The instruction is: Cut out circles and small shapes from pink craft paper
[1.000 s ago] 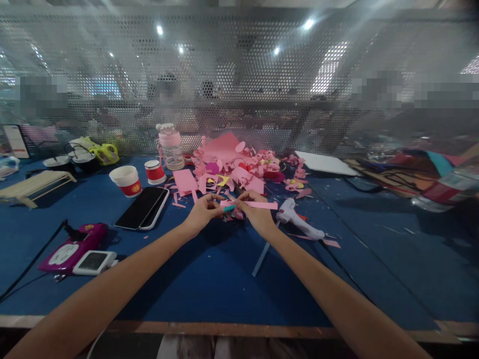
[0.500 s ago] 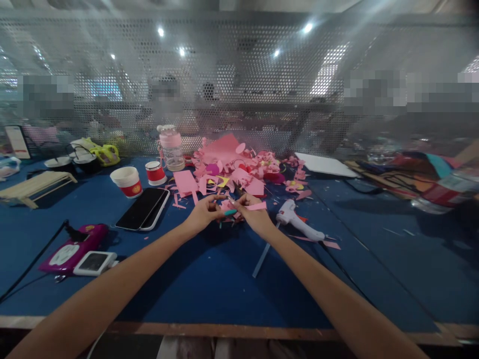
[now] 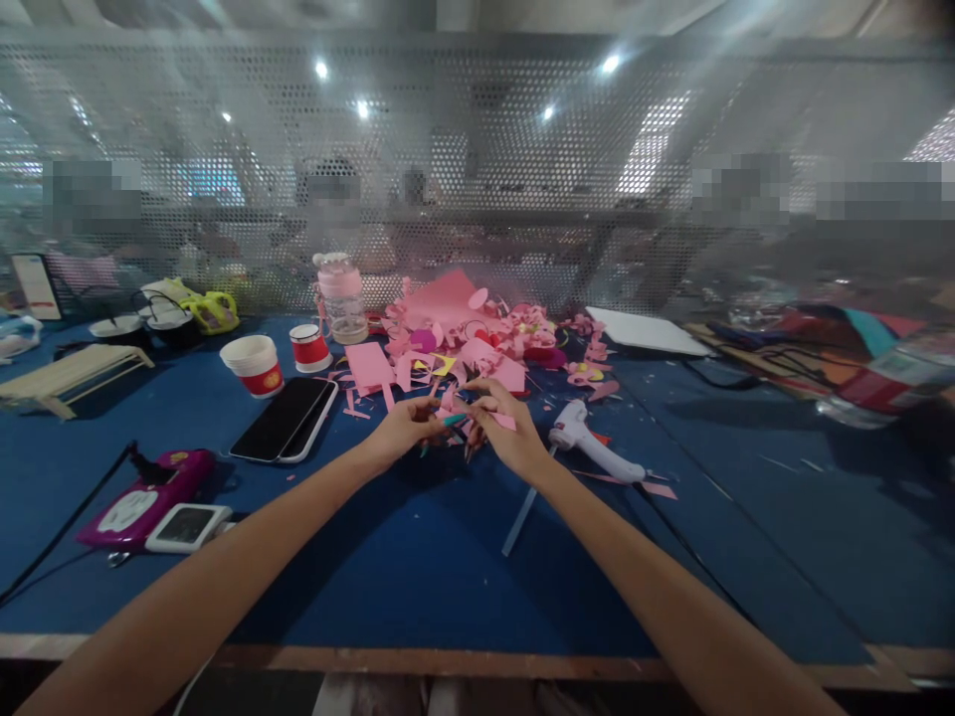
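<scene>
Close together over the near edge of the paper pile are my two hands. The closed fingers of my left hand (image 3: 407,426) pinch a small pink paper piece (image 3: 447,402). A narrow teal thing (image 3: 454,420) shows at those fingertips; its kind is unclear. My right hand (image 3: 508,423) is closed too, with a pink paper strip (image 3: 503,422) sticking out across its fingers. Dark pointed bits show around the fingertips, too blurred to name. Beyond lies a heap of pink paper pieces (image 3: 448,298). A white glue gun (image 3: 597,447) rests right of my right hand.
At left are a phone (image 3: 284,423), stacked paper cups (image 3: 254,363), a red-and-white cup (image 3: 310,348), a purple device (image 3: 149,502) and a small wooden bench (image 3: 75,373). A pink-topped bottle (image 3: 343,298) stands by the perforated screen (image 3: 484,149). The glue gun's cord (image 3: 693,557) trails toward the front edge.
My right hand has turned a little, and the pink strip across it has moved slightly left and down. My left hand stays nearly in place. The glue gun and other objects have not moved.
</scene>
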The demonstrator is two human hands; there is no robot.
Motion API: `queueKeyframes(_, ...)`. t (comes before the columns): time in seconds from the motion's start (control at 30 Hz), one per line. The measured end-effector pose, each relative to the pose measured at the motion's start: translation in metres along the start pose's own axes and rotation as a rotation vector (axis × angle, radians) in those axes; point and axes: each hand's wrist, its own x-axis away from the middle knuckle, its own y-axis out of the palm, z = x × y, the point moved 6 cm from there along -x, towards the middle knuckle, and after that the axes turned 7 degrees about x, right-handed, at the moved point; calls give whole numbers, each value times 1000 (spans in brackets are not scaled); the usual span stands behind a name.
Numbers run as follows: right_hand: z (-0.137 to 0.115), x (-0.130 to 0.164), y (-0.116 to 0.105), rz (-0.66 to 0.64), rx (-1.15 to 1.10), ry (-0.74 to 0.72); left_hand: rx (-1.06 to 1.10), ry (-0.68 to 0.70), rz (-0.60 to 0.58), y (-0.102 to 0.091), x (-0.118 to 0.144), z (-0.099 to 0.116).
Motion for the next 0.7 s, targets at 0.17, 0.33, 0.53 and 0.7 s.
queueKeyframes(0.17,2,-1,3,-26,89,2,118,-27,-69,7,3,1)
queueKeyframes(0.33,2,-1,0,36,271,-163,107,-18,-14,5,3,2)
queueKeyframes(0.53,-3,-1,-5,78,317,-188,201,-17,0,1,-1,-1)
queueKeyframes(0.7,4,-2,-4,68,136,-59,269,11,89,-4,-3,0)
